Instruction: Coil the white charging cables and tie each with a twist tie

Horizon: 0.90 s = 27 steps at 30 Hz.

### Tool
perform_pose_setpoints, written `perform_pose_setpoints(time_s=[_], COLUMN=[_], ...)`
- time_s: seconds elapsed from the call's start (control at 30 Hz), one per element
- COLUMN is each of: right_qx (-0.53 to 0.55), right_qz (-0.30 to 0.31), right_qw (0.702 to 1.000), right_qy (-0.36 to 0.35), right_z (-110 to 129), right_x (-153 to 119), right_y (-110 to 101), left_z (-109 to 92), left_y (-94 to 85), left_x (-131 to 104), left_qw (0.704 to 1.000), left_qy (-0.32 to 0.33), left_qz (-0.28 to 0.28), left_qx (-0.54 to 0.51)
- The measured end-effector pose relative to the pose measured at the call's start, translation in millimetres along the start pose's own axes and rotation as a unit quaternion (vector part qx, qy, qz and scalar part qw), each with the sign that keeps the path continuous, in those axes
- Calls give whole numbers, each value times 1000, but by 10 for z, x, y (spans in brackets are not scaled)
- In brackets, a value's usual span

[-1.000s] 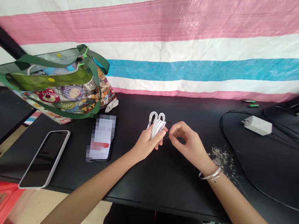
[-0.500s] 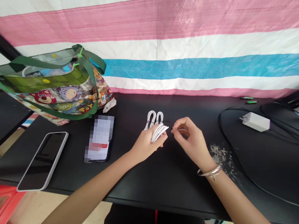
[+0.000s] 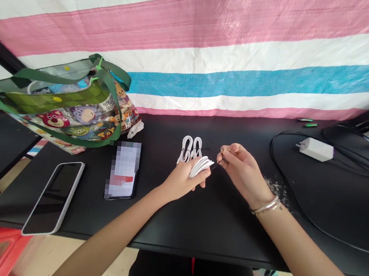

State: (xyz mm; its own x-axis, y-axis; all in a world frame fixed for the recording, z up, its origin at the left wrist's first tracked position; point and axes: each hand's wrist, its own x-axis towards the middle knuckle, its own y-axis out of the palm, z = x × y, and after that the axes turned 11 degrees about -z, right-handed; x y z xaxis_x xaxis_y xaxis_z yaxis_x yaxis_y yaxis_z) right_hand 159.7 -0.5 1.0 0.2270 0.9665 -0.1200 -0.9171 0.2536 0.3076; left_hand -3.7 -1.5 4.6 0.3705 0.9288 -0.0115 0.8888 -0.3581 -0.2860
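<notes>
My left hand (image 3: 183, 181) is closed round a coiled white cable (image 3: 201, 167) near the middle of the black table. Just to the right, my right hand (image 3: 242, 170) pinches a thin black tie (image 3: 216, 162) between thumb and fingertips; the tie reaches toward the coil. Behind my left hand lie two looped white cable bundles (image 3: 186, 146), side by side, each bound with a dark tie. My left fingers hide part of the held coil.
A clear printed bag with green handles (image 3: 88, 114) stands at the left. Two phones (image 3: 53, 199) (image 3: 125, 167) lie before it. On the right are a white charger (image 3: 317, 150), a black cable (image 3: 292, 197) and small green items (image 3: 311, 125). A striped sheet (image 3: 212, 62) hangs behind the black table (image 3: 194, 231).
Both hands have moved slightly right, the left with the white coil. The right hand has turned, and the thin black tie now shows more clearly between its fingertips and the coil.
</notes>
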Motion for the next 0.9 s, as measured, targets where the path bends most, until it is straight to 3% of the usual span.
perform_pose_setpoints(time_s=[0.37, 0.53, 0.77, 0.9], right_qx=[-15, 29, 52, 51], right_qz=[12, 1, 8, 47], right_qw=[999, 999, 992, 988], right_qy=[-27, 45, 111, 137], right_z=[-41, -32, 18, 20], right_x=[8, 31, 51, 24], right_y=[-4, -15, -24, -8], left_z=[-23, -10, 31, 37], left_y=[3, 20, 29, 20], left_x=[-16, -16, -3, 6], left_qw=[1000, 999, 997, 995], left_qy=[11, 3, -4, 0], left_qz=[16, 8, -46, -72], left_qx=[-17, -31, -64, -72])
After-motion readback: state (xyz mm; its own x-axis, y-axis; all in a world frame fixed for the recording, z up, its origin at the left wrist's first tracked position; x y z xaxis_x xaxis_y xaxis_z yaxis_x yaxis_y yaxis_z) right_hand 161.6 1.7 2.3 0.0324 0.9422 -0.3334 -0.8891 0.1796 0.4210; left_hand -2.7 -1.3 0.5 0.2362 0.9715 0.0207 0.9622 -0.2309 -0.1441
